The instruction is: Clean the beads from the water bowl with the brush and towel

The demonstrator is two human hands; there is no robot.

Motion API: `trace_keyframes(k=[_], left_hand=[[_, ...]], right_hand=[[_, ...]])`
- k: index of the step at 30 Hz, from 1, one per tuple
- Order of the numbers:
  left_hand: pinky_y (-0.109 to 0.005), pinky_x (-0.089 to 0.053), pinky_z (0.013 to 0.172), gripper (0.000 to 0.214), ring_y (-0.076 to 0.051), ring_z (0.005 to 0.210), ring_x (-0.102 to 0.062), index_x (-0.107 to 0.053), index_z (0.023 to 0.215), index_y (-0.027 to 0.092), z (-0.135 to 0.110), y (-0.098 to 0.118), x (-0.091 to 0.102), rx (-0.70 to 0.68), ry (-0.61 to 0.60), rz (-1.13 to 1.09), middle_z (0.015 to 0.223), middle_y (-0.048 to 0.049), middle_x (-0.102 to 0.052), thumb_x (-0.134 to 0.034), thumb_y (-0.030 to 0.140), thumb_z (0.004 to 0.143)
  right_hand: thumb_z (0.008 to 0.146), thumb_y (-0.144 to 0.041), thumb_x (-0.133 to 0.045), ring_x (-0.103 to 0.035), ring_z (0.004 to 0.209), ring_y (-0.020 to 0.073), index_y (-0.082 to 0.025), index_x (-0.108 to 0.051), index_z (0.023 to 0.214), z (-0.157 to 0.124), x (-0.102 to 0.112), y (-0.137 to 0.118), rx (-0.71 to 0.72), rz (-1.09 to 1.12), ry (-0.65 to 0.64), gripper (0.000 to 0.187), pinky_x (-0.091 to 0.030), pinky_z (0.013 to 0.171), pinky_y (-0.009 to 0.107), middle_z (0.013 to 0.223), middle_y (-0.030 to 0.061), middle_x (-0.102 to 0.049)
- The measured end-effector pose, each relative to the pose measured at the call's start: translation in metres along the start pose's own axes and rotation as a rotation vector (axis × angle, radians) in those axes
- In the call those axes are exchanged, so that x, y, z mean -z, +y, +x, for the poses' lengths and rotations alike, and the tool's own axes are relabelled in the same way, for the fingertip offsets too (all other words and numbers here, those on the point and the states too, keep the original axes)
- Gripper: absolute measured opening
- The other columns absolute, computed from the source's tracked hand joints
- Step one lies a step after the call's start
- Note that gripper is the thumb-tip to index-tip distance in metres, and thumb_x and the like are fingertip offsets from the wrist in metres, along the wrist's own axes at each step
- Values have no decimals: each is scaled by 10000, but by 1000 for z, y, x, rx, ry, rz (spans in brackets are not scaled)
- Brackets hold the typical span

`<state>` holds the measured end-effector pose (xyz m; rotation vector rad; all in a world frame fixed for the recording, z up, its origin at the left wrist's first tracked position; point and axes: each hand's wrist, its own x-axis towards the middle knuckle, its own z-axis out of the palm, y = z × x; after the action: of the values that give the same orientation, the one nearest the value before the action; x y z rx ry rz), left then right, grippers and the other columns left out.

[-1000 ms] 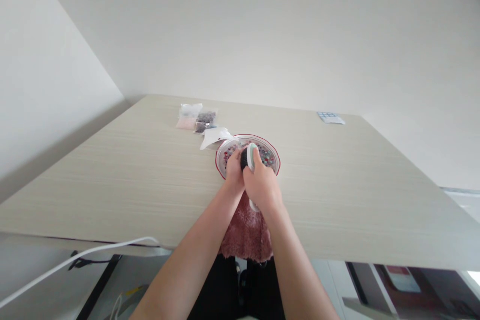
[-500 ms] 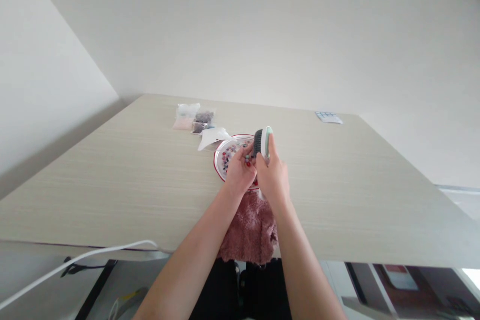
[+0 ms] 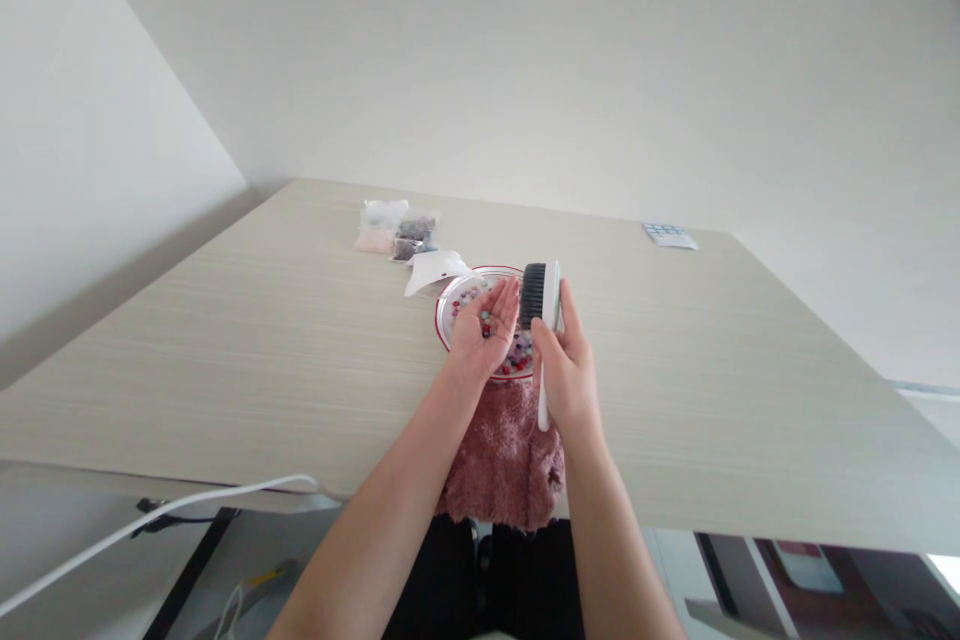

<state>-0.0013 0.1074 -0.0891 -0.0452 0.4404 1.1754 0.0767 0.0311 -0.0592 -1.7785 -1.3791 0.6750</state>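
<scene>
My left hand (image 3: 482, 340) is cupped palm up over the plate, fingers stretched together, and holds several small coloured beads (image 3: 486, 324) in its palm. In my right hand (image 3: 568, 370) is a hairbrush (image 3: 550, 295) with a white body, a pale green back and dark bristles. Its head stands upright, bristles facing my left fingers, and its white handle points down below my grip. Beneath both hands sits a round white plate (image 3: 444, 322) with a red rim, and many loose beads (image 3: 517, 357) lie in it. My left hand covers part of the plate.
A dusty-pink fluffy cloth (image 3: 501, 465) lies at the table's front edge. Behind the plate are a white paper piece (image 3: 433, 270) and clear bags of beads (image 3: 412, 232). A blue-and-white card (image 3: 670, 236) lies at the back right. A white cable (image 3: 225, 495) crosses the front left edge.
The brush has shifted right, away from my left palm, and its handle now shows. My left hand has opened flatter, with the beads lying in view on it.
</scene>
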Motion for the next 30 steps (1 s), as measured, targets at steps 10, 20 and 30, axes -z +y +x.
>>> trace_keyframes(k=[10, 20, 30], left_hand=[[-327, -443, 887, 381, -194, 950, -604, -644, 870, 96, -2, -1, -4, -60, 21, 211, 800, -88, -686, -284, 224, 869], [-269, -439, 839, 195, -193, 929, -605, -638, 768, 146, 0, -10, -6, -56, 88, 328, 739, -50, -684, -446, 165, 794], [-259, -396, 905, 163, -186, 1020, -558, -634, 718, 149, -1, -6, -6, -178, 98, 365, 799, -54, -683, -480, 149, 772]], right_hand=[[826, -317, -371, -619, 840, 230, -287, -178, 1390, -8, -7, -18, -100, -158, -62, 597, -441, 708, 309, 959, 78, -658], [828, -294, -313, -620, 882, 277, -236, -127, 1402, -5, -4, -32, -162, -354, -200, 607, -441, 699, 340, 947, 135, -651], [826, -291, -283, -604, 918, 294, -175, -136, 1401, -7, 4, -43, -157, -387, -308, 605, -432, 732, 377, 1002, 167, -634]])
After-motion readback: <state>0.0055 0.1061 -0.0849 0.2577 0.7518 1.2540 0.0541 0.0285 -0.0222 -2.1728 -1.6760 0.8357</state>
